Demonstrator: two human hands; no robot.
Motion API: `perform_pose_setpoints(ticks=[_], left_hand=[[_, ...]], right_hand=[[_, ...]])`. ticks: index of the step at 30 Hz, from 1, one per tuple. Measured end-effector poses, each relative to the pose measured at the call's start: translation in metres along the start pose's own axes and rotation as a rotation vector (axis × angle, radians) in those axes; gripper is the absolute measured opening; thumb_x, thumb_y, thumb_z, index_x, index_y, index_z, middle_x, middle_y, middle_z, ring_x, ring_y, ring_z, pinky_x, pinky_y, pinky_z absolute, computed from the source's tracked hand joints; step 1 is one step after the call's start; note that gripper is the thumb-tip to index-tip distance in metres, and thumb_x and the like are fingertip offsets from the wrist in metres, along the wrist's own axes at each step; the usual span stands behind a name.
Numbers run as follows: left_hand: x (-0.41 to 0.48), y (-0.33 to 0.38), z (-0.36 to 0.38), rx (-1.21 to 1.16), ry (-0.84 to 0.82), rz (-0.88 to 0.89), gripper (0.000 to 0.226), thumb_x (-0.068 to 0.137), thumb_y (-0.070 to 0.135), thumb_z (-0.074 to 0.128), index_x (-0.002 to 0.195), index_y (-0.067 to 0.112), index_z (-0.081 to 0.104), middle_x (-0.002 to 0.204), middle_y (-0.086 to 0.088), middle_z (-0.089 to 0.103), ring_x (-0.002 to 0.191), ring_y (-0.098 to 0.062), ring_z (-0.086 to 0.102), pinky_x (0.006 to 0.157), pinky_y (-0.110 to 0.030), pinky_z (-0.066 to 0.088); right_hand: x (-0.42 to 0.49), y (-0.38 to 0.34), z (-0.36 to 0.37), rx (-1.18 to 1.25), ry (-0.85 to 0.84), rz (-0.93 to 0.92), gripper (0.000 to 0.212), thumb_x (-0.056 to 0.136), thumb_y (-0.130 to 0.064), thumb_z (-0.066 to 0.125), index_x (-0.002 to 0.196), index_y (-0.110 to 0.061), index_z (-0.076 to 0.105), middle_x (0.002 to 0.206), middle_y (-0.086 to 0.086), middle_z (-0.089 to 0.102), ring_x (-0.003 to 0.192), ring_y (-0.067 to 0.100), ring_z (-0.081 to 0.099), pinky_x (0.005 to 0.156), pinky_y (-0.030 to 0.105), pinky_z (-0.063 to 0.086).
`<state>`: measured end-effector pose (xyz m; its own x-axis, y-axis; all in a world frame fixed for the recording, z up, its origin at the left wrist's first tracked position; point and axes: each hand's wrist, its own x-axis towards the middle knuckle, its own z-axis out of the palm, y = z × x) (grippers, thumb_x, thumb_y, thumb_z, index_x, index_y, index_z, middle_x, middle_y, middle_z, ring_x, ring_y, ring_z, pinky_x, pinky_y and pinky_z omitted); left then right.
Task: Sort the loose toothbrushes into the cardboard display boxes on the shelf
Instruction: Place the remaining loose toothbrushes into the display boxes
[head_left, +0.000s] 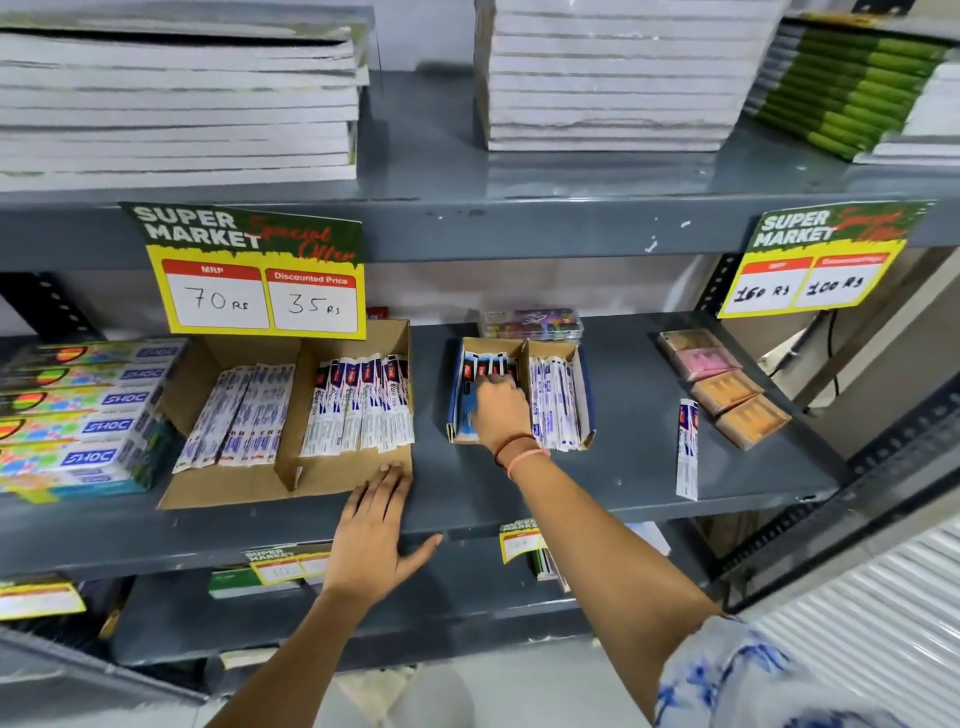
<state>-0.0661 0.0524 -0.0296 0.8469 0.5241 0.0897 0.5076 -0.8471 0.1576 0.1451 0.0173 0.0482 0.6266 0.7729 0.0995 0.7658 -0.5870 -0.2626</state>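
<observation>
On the middle shelf stands a large open cardboard box (228, 488) with two rows of packaged toothbrushes (358, 410). To its right sits a smaller two-part display box (524, 353) with packs in both halves. My right hand (501, 410) reaches into its left half, fingers curled among the dark-topped packs there; what it grips is hidden. My left hand (376, 530) lies flat and open on the shelf edge, fingertips touching the large box's front right corner. One loose toothbrush pack (687, 449) lies on the shelf at the right.
Stacked toothpaste cartons (78, 415) fill the shelf's left end. Small pink and orange boxes (727, 389) sit at the right, a colourful pack (532, 323) behind the small box. Price signs (260, 275) hang from the upper shelf, which carries stacks of notebooks (608, 78).
</observation>
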Motion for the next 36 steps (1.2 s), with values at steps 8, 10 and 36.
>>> perform_pose_setpoints(ticks=[8, 10, 36], left_hand=[[0.0, 0.002, 0.0, 0.007, 0.014, 0.006, 0.089, 0.084, 0.073, 0.02, 0.133, 0.004, 0.045, 0.137, -0.014, 0.047, 0.129, -0.029, 0.038, 0.109, -0.041, 0.021], [0.0, 0.001, 0.001, 0.011, 0.012, 0.001, 0.09, 0.083, 0.074, 0.018, 0.134, 0.004, 0.045, 0.138, -0.014, 0.047, 0.13, -0.028, 0.037, 0.109, -0.042, 0.022], [-0.001, 0.003, -0.003, 0.033, -0.024, -0.001, 0.092, 0.085, 0.073, 0.014, 0.132, 0.001, 0.046, 0.137, -0.016, 0.047, 0.13, -0.029, 0.038, 0.109, -0.04, 0.014]], right_hand=[[-0.021, 0.051, -0.054, 0.262, 0.421, 0.141, 0.025, 0.083, 0.002, 0.052, 0.106, 0.0, 0.064, 0.11, 0.021, 0.063, 0.109, 0.036, 0.054, 0.081, 0.04, 0.052], [-0.028, 0.079, -0.061, 0.236, 0.453, 0.276, 0.023, 0.083, -0.001, 0.054, 0.104, -0.001, 0.063, 0.112, 0.02, 0.061, 0.111, 0.035, 0.051, 0.08, 0.041, 0.052], [-0.075, 0.174, -0.054, 0.441, 0.228, 1.026, 0.031, 0.09, -0.011, 0.057, 0.117, 0.005, 0.055, 0.125, 0.029, 0.058, 0.115, 0.046, 0.055, 0.096, 0.05, 0.047]])
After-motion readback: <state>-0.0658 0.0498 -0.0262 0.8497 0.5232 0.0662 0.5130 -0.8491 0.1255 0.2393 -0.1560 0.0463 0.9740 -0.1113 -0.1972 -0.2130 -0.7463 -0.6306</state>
